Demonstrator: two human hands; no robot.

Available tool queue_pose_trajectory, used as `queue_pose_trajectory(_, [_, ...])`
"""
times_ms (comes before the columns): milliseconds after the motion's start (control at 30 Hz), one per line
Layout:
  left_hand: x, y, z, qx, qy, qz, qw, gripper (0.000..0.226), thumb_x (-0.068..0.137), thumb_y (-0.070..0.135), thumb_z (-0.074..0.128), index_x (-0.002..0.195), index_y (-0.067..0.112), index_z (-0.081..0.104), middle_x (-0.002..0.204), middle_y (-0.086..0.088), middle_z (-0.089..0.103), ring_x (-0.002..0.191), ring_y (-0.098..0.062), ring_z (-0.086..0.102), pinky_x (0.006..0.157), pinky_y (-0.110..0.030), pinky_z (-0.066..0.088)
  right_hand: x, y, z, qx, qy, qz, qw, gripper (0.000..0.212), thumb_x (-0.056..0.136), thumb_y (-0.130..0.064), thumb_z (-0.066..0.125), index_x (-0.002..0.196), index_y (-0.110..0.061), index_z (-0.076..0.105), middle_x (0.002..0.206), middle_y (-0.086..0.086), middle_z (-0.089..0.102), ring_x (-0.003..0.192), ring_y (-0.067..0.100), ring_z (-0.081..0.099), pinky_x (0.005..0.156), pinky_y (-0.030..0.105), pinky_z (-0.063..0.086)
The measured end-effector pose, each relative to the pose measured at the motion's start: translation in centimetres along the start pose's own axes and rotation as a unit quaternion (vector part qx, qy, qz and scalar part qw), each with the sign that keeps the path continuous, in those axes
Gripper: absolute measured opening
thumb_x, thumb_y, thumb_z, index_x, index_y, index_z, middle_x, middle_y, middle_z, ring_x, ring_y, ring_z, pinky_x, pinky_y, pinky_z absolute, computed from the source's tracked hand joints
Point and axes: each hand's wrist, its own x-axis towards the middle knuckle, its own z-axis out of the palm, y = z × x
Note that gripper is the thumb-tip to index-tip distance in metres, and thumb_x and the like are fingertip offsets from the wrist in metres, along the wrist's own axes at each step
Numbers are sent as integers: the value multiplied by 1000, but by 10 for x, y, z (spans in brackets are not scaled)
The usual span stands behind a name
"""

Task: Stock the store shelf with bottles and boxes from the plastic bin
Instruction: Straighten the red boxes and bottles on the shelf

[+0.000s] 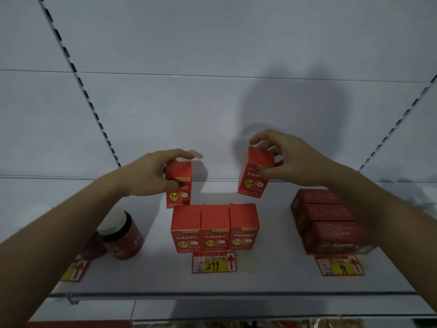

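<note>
1. Head view shows two hands up at a white shelf (pixel 272 278). The left hand (pixel 151 174) pinches one small red box (pixel 179 185) near its top, thumb on the front and fingers over the back. The right hand (pixel 290 157) pinches another red box (pixel 256 174) the same way, and that box is tilted and held above the shelf.
2. Both held boxes are behind a row of three red boxes (pixel 214 229) that stand side by side near the front edge, just behind a price tag (pixel 214 262).
3. I think these boxes are light, since fingertips alone lift them. They look like thin card, so a hard squeeze could dent them. The flat sides near the top seem a good place to hold.
4. On the left stands a dark red jar (pixel 123 235) with a pale lid. It may be heavier and smoother than the boxes.
5. On the right sits a row of darker red boxes (pixel 328 218), lying low. The right arm covers part of them.
6. Hard to see: the plastic bin is not in view. The writing on the boxes is too blurry to read. The bottom of the left box hides behind the row, so I cannot tell if it touches the shelf.
</note>
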Motion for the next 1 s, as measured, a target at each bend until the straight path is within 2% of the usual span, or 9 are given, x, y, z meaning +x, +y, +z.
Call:
queue_pose_trajectory(133, [-6, -6, -6, 43, 4, -6, 999, 76, 68, 38, 67, 142, 37, 49, 133, 6, 59, 112, -17, 63, 93, -43, 57, -5, 5, 1, -22, -12, -6, 1000, 59, 80, -25, 83, 130, -35, 55, 122, -13, 59, 109, 5, 61, 85, 23, 57])
queue_pose_trajectory(300, [-18, -14, -11, 95, -11, 9, 995, 65, 74, 27, 78, 133, 37, 53, 125, 13, 61, 109, -10, 63, 87, -31, 56, -18, 7, -2, -63, -50, 4, 997, 65, 79, -23, 82, 137, -34, 53, 119, -13, 61, 105, 5, 62, 87, 25, 56])
queue_pose_trajectory(433, [-28, -20, -8, 109, -35, 14, 993, 65, 72, 26, 78, 129, 42, 52, 123, 19, 61, 106, -4, 62, 89, -36, 57, -31, 7, -3, -114, -87, 10, 990, 69, 77, -22, 81, 140, -30, 53, 123, -10, 59, 107, 8, 61, 84, 17, 51])
queue_pose_trajectory(600, [-41, -25, -4, 123, -23, 29, 992, 64, 71, 25, 81, 127, 38, 52, 122, 17, 61, 107, -6, 60, 90, -37, 56, -48, 6, 2, -143, -99, 20, 985, 70, 76, -19, 82, 140, -27, 54, 124, -10, 58, 109, 8, 56, 81, 9, 43])
queue_pose_trajectory(700, [-48, -26, -1, 135, -32, 37, 990, 63, 68, 31, 78, 125, 38, 52, 119, 18, 61, 104, -5, 61, 89, -36, 55, -61, 4, 8, -133, -101, 28, 986, 68, 76, -19, 81, 138, -28, 55, 125, -11, 59, 109, 7, 57, 86, 15, 48])
queue_pose_trajectory(800, [-51, -26, 3, 161, -51, 48, 984, 62, 71, 30, 84, 123, 38, 51, 118, 17, 62, 102, -7, 62, 89, -36, 55, -70, 2, 16, -132, -109, 41, 984, 68, 74, -24, 81, 136, -32, 54, 126, -11, 58, 110, 9, 58, 87, 23, 52])
queue_pose_trajectory(867, [-53, -27, 6, 172, -65, 51, 982, 62, 68, 37, 84, 119, 42, 50, 114, 19, 63, 100, -6, 63, 87, -38, 56, -73, 0, 22, -133, -112, 47, 984, 68, 73, -29, 80, 134, -34, 53, 125, -12, 57, 109, 10, 58, 83, 20, 50])
queue_pose_trajectory(1000, [-56, -26, 15, 200, -76, 63, 975, 61, 60, 51, 79, 113, 45, 49, 107, 21, 64, 95, -5, 63, 84, -42, 55, -76, -5, 33, -123, -115, 65, 984, 65, 76, -22, 82, 134, -32, 53, 125, -11, 57, 108, 10, 59, 82, 19, 50])
